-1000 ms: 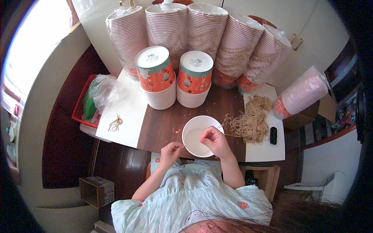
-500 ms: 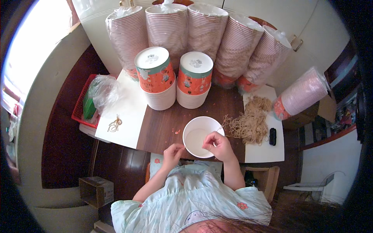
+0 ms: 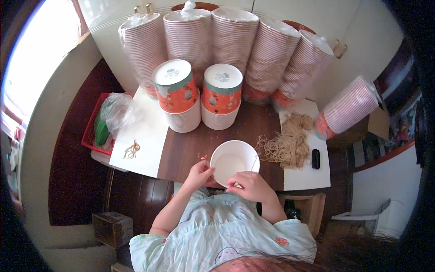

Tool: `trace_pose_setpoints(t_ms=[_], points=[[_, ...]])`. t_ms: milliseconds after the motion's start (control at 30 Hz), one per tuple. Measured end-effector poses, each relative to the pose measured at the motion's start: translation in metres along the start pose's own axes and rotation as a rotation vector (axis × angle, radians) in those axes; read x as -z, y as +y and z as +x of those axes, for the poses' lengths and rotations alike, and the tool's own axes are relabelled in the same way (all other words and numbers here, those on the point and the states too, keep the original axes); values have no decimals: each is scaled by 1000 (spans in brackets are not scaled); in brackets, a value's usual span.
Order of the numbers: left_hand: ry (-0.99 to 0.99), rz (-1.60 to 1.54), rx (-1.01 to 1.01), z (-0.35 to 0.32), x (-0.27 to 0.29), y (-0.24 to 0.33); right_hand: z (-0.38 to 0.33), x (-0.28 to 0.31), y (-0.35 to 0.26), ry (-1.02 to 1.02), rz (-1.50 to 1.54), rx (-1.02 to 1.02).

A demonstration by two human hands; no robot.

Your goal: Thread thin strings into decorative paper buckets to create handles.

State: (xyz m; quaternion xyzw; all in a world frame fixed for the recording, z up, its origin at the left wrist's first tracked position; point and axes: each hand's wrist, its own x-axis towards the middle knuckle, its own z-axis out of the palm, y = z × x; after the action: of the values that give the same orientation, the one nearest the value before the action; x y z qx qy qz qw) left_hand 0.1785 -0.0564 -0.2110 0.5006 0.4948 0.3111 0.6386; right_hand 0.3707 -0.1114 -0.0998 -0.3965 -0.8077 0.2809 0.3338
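Note:
A white paper bucket [image 3: 226, 159] stands with its mouth up near the table's front edge. At its left rim is my left hand [image 3: 199, 176], its fingers closed against the wall. My right hand [image 3: 254, 187] is curled over the near right rim, fingertips pinched together. A thin, light strand runs along the right inside rim toward that hand; what the fingertips hold is too small to make out. Right of the bucket lies a tangled heap of tan string [image 3: 292, 145], with loose strands reaching toward the rim.
Two upside-down bucket stacks [image 3: 178, 99] [image 3: 222, 97], orange and green on top, stand behind. Tall plastic-wrapped stacks [image 3: 233, 41] line the back; another wrapped stack [image 3: 346, 109] leans at right. A black object [image 3: 316, 159], string loops [image 3: 132, 150] and a red basket [image 3: 93, 131] lie around.
My right hand has moved from inside the bucket to its near rim, toward me. My left hand has shifted slightly up along the left side. The view has shifted a little.

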Motion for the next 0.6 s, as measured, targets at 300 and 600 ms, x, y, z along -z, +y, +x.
trace_pose_setpoints(t_ms=[300,600], points=[[510,623,-591,-40,44,21,12,-48,5,-147,-65,98],[858,1074,-547,-44,93,-59,25,-152,69,-287,-205,212]])
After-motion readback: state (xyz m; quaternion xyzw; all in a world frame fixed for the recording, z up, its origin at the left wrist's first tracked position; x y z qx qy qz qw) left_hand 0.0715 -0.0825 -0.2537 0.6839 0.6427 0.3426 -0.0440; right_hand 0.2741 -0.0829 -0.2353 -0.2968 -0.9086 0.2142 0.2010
